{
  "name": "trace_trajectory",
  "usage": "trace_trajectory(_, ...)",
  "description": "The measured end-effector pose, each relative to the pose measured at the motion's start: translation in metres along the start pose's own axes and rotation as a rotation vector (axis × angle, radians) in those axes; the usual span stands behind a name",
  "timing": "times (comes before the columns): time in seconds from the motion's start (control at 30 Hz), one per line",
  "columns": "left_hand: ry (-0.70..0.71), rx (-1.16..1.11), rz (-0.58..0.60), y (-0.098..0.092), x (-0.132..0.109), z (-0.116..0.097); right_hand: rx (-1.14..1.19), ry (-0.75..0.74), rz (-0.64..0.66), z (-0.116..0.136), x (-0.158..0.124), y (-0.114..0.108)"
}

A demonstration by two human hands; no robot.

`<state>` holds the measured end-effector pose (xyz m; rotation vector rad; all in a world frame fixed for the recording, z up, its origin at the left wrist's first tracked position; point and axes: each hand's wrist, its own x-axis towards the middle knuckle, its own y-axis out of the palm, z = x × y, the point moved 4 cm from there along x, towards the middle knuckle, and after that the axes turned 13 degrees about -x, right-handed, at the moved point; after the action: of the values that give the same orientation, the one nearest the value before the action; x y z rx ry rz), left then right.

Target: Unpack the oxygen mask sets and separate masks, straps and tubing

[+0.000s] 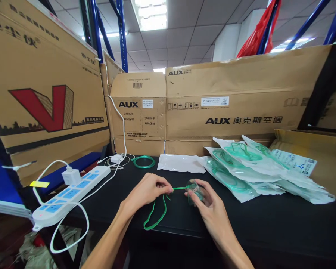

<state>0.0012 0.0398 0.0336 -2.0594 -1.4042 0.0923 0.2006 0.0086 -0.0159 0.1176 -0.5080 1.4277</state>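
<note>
My left hand point(149, 189) pinches a thin green elastic strap point(180, 188) between thumb and fingertips. The strap runs taut to a clear, green-tinted oxygen mask point(196, 191), and its slack end hangs in a loop below my left hand. My right hand point(211, 205) is closed around the mask, thumb in front and fingers behind, so part of the mask is hidden. Both hands are above the black table point(182, 220). Behind them lie a coil of green tubing point(143, 162) and a flat white packet point(181, 163).
Clear bags point(240, 168) with green tubing are piled at the right, beside an open cardboard box point(324, 160). A white power strip point(70, 196) with a plugged-in charger point(71, 176) and loose white cables lies at the left. Cardboard panels point(240, 101) wall the back.
</note>
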Motion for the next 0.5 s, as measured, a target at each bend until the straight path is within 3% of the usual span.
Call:
trace_trajectory(0.2,-0.033,0.038,-0.128,-0.041,-0.003,0.015,-0.007,0.046,-0.122,-0.008,0.003,-0.011)
trace_trajectory(0.37,-0.036,0.062,-0.329,-0.083,-0.014,0.016,-0.029,0.050,-0.061,-0.007,0.002,-0.007)
trace_trajectory(0.5,-0.091,0.099,-0.360,-0.112,-0.022,0.029,-0.050,0.046,-0.032,-0.007,0.003,-0.004)
